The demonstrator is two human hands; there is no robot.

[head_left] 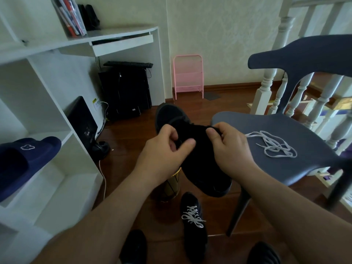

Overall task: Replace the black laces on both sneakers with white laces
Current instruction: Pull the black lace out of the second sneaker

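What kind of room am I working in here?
Probably a home landing or study corner: a white desk with a computer tower under it, a stair balustrade, and a slipper on shelving.

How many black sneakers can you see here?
2: one sneaker held up in both hands, and one with white laces on the floor below. The dark shapes at the bottom edge are too cut off to identify.

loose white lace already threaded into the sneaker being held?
No: the white lace lies loose on the grey chair seat, apart from the black sneaker that both hands hold.
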